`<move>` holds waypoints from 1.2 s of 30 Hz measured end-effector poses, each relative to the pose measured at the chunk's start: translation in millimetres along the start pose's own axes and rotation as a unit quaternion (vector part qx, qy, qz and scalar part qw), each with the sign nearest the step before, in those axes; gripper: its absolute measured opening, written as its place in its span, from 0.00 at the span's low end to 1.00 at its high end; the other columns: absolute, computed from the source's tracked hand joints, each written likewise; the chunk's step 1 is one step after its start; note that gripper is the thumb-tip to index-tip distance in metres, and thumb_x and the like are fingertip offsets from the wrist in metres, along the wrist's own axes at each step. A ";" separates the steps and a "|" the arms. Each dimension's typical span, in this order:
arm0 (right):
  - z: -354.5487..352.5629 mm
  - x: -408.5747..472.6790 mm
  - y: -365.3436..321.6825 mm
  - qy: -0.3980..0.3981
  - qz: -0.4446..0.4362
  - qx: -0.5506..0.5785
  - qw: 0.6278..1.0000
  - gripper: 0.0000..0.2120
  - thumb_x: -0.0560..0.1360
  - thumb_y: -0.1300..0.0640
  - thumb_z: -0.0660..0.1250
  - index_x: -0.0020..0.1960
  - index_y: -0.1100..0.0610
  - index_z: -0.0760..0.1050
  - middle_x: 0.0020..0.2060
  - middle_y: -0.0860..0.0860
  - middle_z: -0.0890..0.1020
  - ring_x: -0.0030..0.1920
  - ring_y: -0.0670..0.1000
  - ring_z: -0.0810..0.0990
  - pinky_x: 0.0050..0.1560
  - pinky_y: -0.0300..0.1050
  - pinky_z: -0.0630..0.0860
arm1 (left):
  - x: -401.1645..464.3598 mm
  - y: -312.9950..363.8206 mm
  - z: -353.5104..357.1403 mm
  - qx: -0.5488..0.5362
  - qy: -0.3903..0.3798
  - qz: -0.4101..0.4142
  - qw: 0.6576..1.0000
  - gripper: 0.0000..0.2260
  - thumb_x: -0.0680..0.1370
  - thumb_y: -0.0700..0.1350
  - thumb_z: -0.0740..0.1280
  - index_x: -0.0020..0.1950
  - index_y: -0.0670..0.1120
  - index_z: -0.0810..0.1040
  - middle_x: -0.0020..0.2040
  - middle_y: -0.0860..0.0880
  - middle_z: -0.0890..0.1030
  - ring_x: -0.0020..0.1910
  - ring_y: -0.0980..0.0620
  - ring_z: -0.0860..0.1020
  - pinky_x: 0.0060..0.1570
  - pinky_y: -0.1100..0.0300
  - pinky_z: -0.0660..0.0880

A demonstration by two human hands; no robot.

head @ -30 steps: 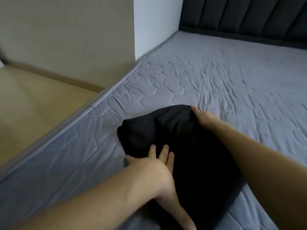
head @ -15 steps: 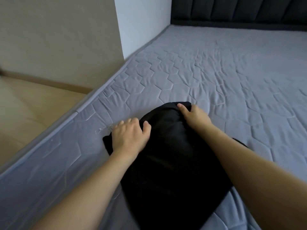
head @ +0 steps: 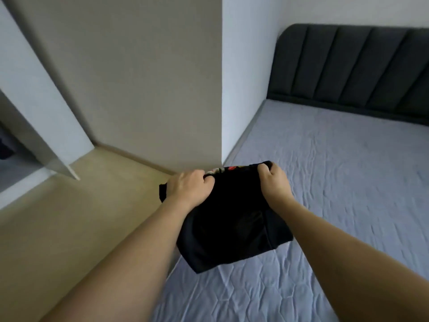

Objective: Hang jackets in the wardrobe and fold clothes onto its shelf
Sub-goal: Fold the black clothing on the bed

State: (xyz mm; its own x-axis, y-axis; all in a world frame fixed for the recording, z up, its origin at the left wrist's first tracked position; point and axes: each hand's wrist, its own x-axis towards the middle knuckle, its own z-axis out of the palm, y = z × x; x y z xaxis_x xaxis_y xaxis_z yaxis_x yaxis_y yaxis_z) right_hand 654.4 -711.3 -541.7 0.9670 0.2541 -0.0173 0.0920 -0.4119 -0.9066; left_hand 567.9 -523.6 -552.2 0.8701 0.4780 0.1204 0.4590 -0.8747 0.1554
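Observation:
A folded black garment (head: 229, 219) hangs in the air above the bed's left edge, a strip of coloured print showing along its top fold. My left hand (head: 188, 187) grips its upper left corner with fingers curled over the fold. At the upper right corner my right hand (head: 274, 182) grips it the same way. At the far left an open white wardrobe door (head: 44, 108) stands edge-on, with part of the wardrobe interior (head: 9, 149) visible behind it.
A grey quilted mattress (head: 325, 205) fills the right side, with a dark padded headboard (head: 352, 70) at the back. A beige wall (head: 144, 84) juts out between wardrobe and bed. Light wooden floor (head: 69, 228) lies to the left.
Both hands have taken hold of the black garment's far edge and lifted it off the mattress. The view has risen and turned left, bringing the wardrobe door into sight.

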 end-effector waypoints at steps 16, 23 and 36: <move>148.1 -182.9 -502.7 -0.099 -0.171 0.146 0.969 0.17 0.79 0.53 0.51 0.32 0.56 0.57 0.28 0.49 0.63 0.28 0.49 0.61 0.29 0.44 0.58 | -166.3 -279.0 -511.1 0.227 0.242 -0.106 0.937 0.14 0.72 0.52 0.51 0.31 0.49 0.67 0.27 0.51 0.69 0.28 0.49 0.69 0.28 0.59 0.56; 346.2 -206.8 -625.8 -0.147 -0.177 0.146 0.962 0.19 0.79 0.53 0.51 0.30 0.57 0.62 0.28 0.51 0.67 0.30 0.51 0.67 0.33 0.44 0.63 | -172.2 -483.6 -570.1 0.235 0.189 -0.138 0.944 0.19 0.72 0.62 0.44 0.34 0.52 0.68 0.31 0.53 0.74 0.29 0.54 0.72 0.29 0.59 0.61; 659.4 -201.3 -825.2 -0.243 -0.177 0.102 0.948 0.18 0.78 0.58 0.61 0.65 0.66 0.66 0.53 0.60 0.77 0.41 0.49 0.75 0.34 0.41 0.68 | -71.6 -808.3 -672.3 0.165 0.065 -0.289 0.941 0.17 0.80 0.50 0.55 0.69 0.53 0.71 0.70 0.48 0.71 0.67 0.47 0.68 0.65 0.55 0.59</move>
State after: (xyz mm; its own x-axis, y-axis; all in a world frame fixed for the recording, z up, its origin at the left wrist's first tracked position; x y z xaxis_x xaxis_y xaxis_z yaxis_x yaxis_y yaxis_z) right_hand 227.3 154.4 -68.2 0.6555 0.7389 0.1563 0.2948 -0.0598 -0.9537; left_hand 13.7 203.0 -27.2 0.4383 0.8685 0.2315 0.8983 -0.4324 -0.0785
